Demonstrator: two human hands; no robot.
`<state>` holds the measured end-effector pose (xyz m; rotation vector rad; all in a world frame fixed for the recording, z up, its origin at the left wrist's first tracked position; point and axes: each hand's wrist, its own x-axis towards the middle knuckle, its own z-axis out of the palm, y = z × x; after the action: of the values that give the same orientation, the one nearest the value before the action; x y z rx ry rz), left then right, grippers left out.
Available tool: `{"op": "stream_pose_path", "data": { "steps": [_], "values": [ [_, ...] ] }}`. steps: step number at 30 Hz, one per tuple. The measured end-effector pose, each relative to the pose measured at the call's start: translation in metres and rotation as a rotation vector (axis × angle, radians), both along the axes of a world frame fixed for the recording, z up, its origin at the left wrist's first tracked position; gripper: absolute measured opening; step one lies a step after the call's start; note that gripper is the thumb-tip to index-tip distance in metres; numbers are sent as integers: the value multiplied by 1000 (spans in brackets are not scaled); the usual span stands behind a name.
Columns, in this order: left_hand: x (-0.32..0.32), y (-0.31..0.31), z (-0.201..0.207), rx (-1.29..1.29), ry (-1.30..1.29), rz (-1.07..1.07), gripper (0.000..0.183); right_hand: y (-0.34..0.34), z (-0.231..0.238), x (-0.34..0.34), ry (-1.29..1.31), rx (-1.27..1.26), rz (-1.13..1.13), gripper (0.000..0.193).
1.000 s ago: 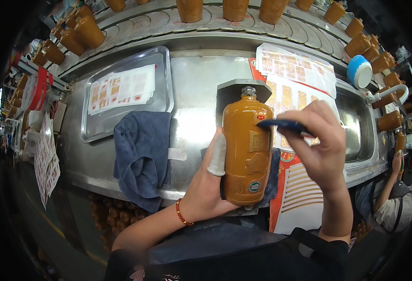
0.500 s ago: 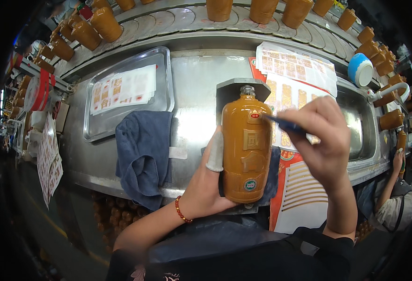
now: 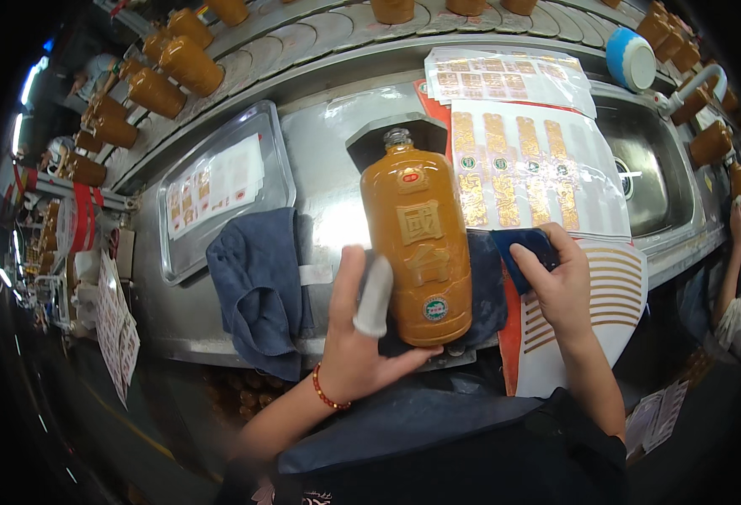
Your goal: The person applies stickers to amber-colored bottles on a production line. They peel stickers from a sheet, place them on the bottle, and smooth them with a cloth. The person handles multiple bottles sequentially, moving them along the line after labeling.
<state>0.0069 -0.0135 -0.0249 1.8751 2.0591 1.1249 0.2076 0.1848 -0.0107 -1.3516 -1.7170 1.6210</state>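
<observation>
A glossy brown bottle (image 3: pixel 446 282) with a clear glass neck lies on its back in a dark holder (image 3: pixel 425 128), its neck away from me. Gold characters, a small red label and a round green label sit on its front. My left hand (image 3: pixel 355 358) is at the bottle's left side, fingers apart, the thumb stretched along its base. One finger wears a white finger cover (image 3: pixel 374 305). My right hand (image 3: pixel 568 286) pinches a flat dark-blue scraper (image 3: pixel 518 252), right of the bottle and apart from it.
Label sheets (image 3: pixel 522 164) and a sheet of gold strips (image 3: pixel 585 286) lie to the right, before a sink (image 3: pixel 653 181). A blue cloth (image 3: pixel 257 286) and metal tray (image 3: pixel 282 160) are left. Brown bottles (image 3: pixel 189 66) stand on the far conveyor (image 3: pixel 303 49). A co-worker's arm (image 3: pixel 731 261) shows right.
My right hand has moved down from the bottle's upper part, with the scraper still in it. My left fingers have loosened from the bottle's side. The view has shifted.
</observation>
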Motion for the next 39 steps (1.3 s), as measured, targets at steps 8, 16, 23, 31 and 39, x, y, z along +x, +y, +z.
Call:
{"op": "stream_pose_path", "data": {
  "steps": [8,16,23,31,39],
  "values": [
    [-8,12,14,145,370,-184,54,-29,20,11,242,156,12,20],
    [10,43,12,141,61,-47,108,-45,29,-5,290,-57,81,24],
    [4,34,15,40,-329,-102,140,-37,-10,4,130,156,62,20],
    [-5,25,-6,-86,-312,-46,144,-42,36,-12,129,430,217,15],
    [-9,24,-13,-53,-296,-65,141,-43,37,-19,119,657,303,21]
  ]
}}
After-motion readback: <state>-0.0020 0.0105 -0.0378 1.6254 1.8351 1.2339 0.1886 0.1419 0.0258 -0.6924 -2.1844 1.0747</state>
